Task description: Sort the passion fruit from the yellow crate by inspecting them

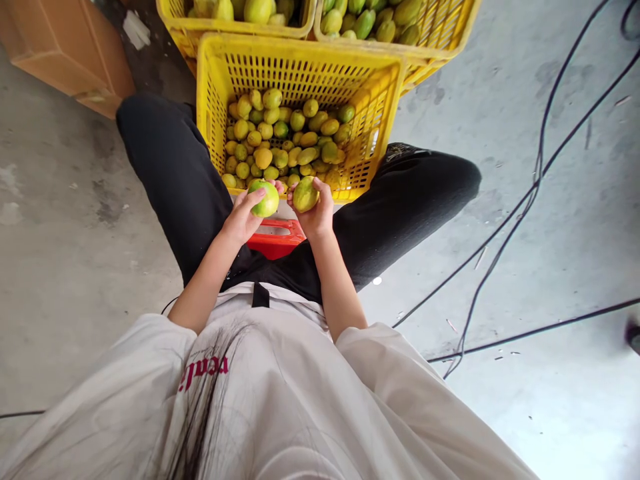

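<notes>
Close together in front of my lap, both hands hold fruit just over the near rim of a yellow plastic crate [300, 53]. My left hand [242, 217] is closed round a bright green lemon [266, 200], the thumb lying across its top. A duller, yellow-green lemon [305, 195] rests in the curled fingers of my right hand [321, 217], its thumb along the side. The two fruits are apart. Inside the crate lie many loose lemons [263, 158], from yellow to green, mostly heaped on the left and middle.
Two more yellow crates [240, 28] [463, 30] of green fruit stand behind. A cardboard box [75, 53] sits at upper left. Black cables [537, 180] cross the concrete floor on the right. Something red [275, 248] with a slot shows between my legs.
</notes>
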Action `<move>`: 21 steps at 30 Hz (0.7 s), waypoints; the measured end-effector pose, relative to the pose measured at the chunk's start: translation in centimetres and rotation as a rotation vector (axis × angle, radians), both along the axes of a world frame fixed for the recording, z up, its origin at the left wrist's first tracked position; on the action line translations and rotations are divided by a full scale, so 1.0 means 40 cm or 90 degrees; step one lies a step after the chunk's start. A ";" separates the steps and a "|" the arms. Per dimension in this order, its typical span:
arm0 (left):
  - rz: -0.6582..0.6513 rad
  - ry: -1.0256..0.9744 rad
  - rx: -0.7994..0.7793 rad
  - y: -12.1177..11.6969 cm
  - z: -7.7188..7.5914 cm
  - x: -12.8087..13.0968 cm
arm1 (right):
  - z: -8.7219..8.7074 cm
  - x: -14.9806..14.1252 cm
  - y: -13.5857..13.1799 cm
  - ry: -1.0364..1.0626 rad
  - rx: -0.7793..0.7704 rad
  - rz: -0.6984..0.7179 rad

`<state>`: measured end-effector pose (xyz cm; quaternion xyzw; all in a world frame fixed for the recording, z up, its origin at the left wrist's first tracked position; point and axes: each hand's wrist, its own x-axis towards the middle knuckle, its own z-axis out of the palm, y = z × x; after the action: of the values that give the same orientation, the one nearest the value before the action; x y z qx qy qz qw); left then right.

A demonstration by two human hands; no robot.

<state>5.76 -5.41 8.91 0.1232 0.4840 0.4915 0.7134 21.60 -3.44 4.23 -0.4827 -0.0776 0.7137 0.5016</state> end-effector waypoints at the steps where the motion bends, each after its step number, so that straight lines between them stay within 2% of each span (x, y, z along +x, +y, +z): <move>1: -0.004 0.003 -0.003 -0.002 -0.004 0.000 | 0.003 0.002 0.000 0.002 0.004 0.004; 8: -0.005 0.046 -0.020 -0.003 -0.013 -0.009 | 0.029 0.002 0.000 0.016 0.002 0.117; 12: 0.009 0.060 -0.039 0.007 -0.008 -0.010 | 0.039 -0.004 0.003 0.005 -0.010 0.108; 21: 0.049 0.184 -0.070 0.010 -0.006 -0.004 | 0.049 -0.002 0.006 -0.029 -0.048 0.078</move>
<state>5.61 -5.02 8.65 0.1347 0.6124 0.4681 0.6226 21.51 -3.21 6.18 -0.5119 -0.0914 0.7344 0.4361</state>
